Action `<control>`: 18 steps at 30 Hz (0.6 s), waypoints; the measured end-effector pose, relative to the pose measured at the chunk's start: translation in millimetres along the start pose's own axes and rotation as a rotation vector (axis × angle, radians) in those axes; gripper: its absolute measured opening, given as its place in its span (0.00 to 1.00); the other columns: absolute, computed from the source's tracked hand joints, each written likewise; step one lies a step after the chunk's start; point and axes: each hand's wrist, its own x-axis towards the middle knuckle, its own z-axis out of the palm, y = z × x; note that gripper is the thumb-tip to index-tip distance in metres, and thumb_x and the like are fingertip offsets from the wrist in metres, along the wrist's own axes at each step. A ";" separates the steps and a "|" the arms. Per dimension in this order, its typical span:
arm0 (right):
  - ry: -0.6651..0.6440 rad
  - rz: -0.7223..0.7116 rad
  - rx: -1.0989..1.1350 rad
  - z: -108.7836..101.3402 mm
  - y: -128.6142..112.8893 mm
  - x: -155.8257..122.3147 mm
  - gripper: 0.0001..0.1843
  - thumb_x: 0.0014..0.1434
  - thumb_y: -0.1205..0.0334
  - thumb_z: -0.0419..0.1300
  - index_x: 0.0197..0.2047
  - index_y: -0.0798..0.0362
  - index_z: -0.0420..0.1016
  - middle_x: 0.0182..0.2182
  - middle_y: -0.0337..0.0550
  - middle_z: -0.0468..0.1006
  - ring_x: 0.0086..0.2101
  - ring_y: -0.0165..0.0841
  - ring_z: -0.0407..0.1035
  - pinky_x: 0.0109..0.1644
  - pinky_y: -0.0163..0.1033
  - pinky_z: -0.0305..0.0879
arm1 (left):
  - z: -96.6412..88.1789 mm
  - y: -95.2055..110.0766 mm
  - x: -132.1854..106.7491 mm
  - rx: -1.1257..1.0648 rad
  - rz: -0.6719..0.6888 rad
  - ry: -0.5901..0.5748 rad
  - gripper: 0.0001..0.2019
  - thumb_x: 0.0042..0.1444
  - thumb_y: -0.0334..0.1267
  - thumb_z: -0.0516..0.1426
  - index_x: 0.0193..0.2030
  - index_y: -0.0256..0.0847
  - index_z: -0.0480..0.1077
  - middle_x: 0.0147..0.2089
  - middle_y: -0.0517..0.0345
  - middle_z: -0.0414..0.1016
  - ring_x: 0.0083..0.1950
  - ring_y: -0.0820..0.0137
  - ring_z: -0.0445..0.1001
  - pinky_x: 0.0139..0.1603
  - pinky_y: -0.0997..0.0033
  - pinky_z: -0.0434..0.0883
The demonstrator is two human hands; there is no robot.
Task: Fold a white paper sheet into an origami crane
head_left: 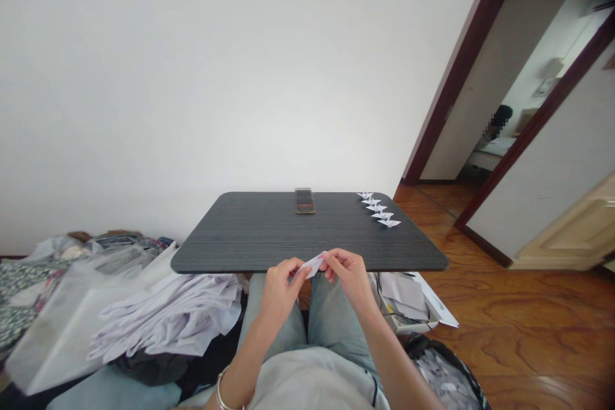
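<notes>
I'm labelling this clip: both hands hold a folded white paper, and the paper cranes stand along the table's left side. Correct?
Not the side: the head view shows the paper cranes along the right side of the table. The rest holds.

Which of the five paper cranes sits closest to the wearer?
The front crane, rightmost in the row; the other four cranes recede behind it toward the wall.

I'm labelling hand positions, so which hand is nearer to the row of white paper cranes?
Right. The right hand is at the near edge of the table, the paper cranes ahead and rightward of it; the left hand is farther left along that edge.
</notes>
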 end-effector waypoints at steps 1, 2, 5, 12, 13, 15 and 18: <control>-0.001 0.001 0.006 0.1 0.1 0.1 0.16 0.48 0.50 0.63 0.22 0.56 0.75 0.17 0.39 0.73 0.15 0.24 0.61 0.18 0.29 0.59 | -0.1 -0.4 0.0 -0.001 0.004 0.004 0.14 0.57 0.42 0.52 0.28 0.38 0.73 0.26 0.59 0.75 0.29 0.70 0.69 0.34 0.74 0.63; -0.001 0.000 0.010 0.3 0.3 0.2 0.16 0.48 0.50 0.63 0.23 0.56 0.75 0.17 0.40 0.73 0.16 0.24 0.61 0.18 0.29 0.59 | -0.2 -0.8 0.0 -0.005 0.006 0.008 0.14 0.57 0.42 0.52 0.28 0.38 0.73 0.26 0.59 0.75 0.29 0.70 0.69 0.34 0.74 0.63; 0.003 -0.007 0.016 0.8 1.3 0.7 0.15 0.48 0.51 0.63 0.24 0.56 0.75 0.17 0.39 0.74 0.16 0.24 0.62 0.18 0.29 0.60 | -0.5 -2.0 0.3 -0.015 0.004 0.009 0.13 0.57 0.42 0.52 0.28 0.38 0.73 0.27 0.59 0.75 0.30 0.70 0.70 0.34 0.74 0.63; -0.021 -0.022 0.005 -1.1 7.6 2.0 0.17 0.50 0.50 0.62 0.23 0.56 0.74 0.17 0.39 0.73 0.16 0.25 0.63 0.19 0.30 0.61 | -0.2 -3.8 1.4 -0.016 -0.019 -0.004 0.13 0.57 0.41 0.53 0.27 0.38 0.73 0.27 0.59 0.75 0.30 0.70 0.69 0.34 0.74 0.61; -0.023 -0.023 -0.001 -1.6 8.6 2.2 0.17 0.50 0.50 0.62 0.23 0.56 0.74 0.17 0.39 0.73 0.16 0.25 0.63 0.19 0.30 0.61 | -0.2 -3.6 1.5 -0.019 -0.022 -0.004 0.13 0.57 0.41 0.53 0.27 0.38 0.73 0.27 0.59 0.75 0.29 0.70 0.69 0.34 0.74 0.61; -0.026 -0.028 -0.017 -2.6 10.2 2.7 0.17 0.51 0.49 0.61 0.24 0.56 0.73 0.17 0.39 0.73 0.16 0.25 0.62 0.19 0.30 0.61 | -0.5 -2.8 1.6 -0.034 -0.025 -0.006 0.13 0.57 0.41 0.53 0.27 0.37 0.73 0.26 0.59 0.75 0.29 0.71 0.68 0.34 0.74 0.61; -0.035 -0.042 -0.028 -3.7 11.1 3.4 0.18 0.53 0.49 0.59 0.25 0.56 0.74 0.18 0.39 0.73 0.16 0.25 0.62 0.19 0.30 0.60 | -1.0 -1.4 1.3 -0.071 -0.039 -0.011 0.14 0.56 0.42 0.53 0.27 0.37 0.73 0.26 0.60 0.74 0.29 0.71 0.68 0.34 0.74 0.61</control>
